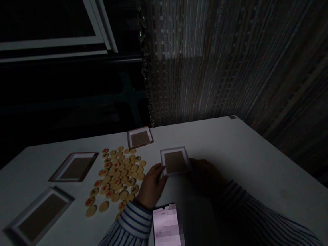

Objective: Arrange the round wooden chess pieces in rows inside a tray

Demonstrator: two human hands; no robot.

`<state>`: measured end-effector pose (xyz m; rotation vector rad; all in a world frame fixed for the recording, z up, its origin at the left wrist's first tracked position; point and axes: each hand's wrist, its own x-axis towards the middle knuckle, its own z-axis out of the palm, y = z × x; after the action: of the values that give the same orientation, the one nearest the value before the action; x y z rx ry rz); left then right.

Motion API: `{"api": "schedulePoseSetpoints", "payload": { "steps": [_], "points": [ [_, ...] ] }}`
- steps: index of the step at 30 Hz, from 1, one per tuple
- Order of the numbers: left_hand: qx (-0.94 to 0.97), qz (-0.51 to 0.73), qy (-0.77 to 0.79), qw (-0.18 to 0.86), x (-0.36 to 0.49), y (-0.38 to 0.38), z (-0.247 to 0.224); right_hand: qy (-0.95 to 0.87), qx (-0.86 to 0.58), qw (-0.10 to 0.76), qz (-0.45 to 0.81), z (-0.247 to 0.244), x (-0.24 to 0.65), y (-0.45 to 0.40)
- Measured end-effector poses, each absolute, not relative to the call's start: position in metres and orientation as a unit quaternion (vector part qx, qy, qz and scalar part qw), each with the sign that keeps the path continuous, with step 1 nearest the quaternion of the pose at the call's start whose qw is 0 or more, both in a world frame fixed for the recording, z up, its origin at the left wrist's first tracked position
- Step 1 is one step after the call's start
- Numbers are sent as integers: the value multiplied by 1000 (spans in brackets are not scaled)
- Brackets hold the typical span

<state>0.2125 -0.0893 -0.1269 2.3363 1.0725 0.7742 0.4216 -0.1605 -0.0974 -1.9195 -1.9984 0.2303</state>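
Observation:
Between my two hands is a small open box tray (175, 162) with white walls and a brown floor. My left hand (152, 186) grips its left edge, thumb in front. At the right edge my right hand (206, 174) closes on the same tray, though deep shadow hides most of its fingers. Left of my left hand lies a loose spread of round wooden xiangqi pieces (122, 173), some showing red or black characters and others blank. A lit phone (167, 235) is near my body, below my left wrist.
A white table (249, 176) carries everything. Two more shallow trays, a brown-edged one (73, 167) and a longer grey one (40, 218), lie at the left. Another small tray (140, 137) sits at the far edge. Beyond hangs a string curtain (202, 45).

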Motion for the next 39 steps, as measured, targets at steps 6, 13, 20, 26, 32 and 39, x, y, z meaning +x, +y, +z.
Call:
{"api": "schedulePoseSetpoints", "payload": {
  "steps": [6,13,20,26,32,39],
  "points": [
    [846,285,387,232,213,-90,-126,-706,-677,188,87,-97,422,-160],
    [843,289,388,234,213,-90,-126,-706,-677,186,90,-98,422,-160],
    [842,293,389,231,213,-90,-128,-696,-687,189,90,-97,420,-161],
    [840,305,384,230,212,-89,-131,-697,-684,197,86,-96,420,-161],
    [841,305,383,231,212,-89,-132,-699,-680,199,92,-96,421,-162],
    [842,308,378,233,212,-89,-132,-703,-681,185,90,-99,422,-160]
  ]
}}
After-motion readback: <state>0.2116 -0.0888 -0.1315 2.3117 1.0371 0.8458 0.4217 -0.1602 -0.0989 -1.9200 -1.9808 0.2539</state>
